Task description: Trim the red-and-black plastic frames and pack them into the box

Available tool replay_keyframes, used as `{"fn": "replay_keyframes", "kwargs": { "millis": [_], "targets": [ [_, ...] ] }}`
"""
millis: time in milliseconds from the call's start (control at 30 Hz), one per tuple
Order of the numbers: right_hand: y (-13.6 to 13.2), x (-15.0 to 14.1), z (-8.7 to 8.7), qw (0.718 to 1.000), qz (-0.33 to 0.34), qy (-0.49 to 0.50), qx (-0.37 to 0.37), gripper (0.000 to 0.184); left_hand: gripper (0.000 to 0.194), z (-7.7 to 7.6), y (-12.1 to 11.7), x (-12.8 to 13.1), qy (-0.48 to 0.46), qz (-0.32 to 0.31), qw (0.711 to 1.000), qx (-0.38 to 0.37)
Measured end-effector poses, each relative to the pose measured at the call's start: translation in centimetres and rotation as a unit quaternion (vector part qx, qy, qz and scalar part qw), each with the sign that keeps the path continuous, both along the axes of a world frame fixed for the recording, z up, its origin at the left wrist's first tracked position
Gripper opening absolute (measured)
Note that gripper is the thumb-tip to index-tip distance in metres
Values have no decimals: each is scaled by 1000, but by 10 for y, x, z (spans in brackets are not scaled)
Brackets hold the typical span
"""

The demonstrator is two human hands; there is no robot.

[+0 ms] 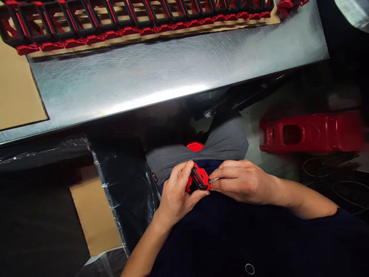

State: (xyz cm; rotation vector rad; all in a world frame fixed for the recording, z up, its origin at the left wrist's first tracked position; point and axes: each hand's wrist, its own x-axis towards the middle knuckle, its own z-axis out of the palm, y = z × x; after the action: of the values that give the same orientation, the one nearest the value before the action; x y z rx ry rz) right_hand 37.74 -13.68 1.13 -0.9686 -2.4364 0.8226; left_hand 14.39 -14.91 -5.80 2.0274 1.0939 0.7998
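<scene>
Low over my lap, my left hand [175,192] is closed around a small red and black plastic part [198,179], thumb and fingers wrapped round its left side. My right hand [242,181] meets it from the right, fingers pinched on a thin silvery metal piece [213,179] that touches the part's right edge. Another red piece [195,146] lies on my grey trouser knee just above the hands.
A steel worktable [161,73] runs across the top, with a long row of red and black frames [138,17] on cardboard along its far edge. A red moulded housing [311,132] lies on the floor at right. A plastic-lined cardboard box [95,215] stands at left.
</scene>
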Motion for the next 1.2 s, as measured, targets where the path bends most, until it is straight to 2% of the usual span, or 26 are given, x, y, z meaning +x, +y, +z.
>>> {"fn": "replay_keyframes", "kwargs": {
  "millis": [133,267,367,467,567,667,767,867,900,933,1000,1033,1100,1200],
  "targets": [
    [0,-6,0,999,-13,-22,30,16,72,-4,-1,0,-36,24,999,-12],
    [19,-4,1,991,-111,1,78,4,70,-11,-8,-1,-139,95,984,-58],
    [57,13,2,964,-225,30,140,10,72,-14,-17,-2,-186,136,967,-112],
    [111,38,-2,915,-350,15,202,19,73,-14,-23,-2,-203,151,958,-132],
    [164,63,-10,886,-419,-29,195,23,71,-13,-24,-1,-232,162,950,-136],
    [199,79,-19,877,-446,-89,156,22,71,-12,-24,-1,-237,166,947,-139],
    [200,77,-24,878,-438,-65,181,27,71,-13,-26,0,-232,172,948,-138],
    [159,50,-21,877,-400,37,262,19,71,-14,-27,1,-231,178,948,-124],
    [139,36,-19,888,-382,72,247,11,71,-15,-27,1,-233,176,949,-115],
    [118,22,-17,908,-358,104,191,5,72,-17,-26,2,-236,171,951,-99],
    [77,-5,-14,953,-267,136,-39,7,76,-21,-24,3,-235,158,958,-43],
    [60,-17,-14,952,-219,153,-153,12,80,-24,-23,3,-229,149,962,-10],
    [37,-34,-17,920,-164,169,-313,20,87,-28,-21,4,-212,127,968,47],
    [25,-44,-22,880,-175,178,-404,18,94,-31,-19,5,-194,102,972,87]
  ]
}}
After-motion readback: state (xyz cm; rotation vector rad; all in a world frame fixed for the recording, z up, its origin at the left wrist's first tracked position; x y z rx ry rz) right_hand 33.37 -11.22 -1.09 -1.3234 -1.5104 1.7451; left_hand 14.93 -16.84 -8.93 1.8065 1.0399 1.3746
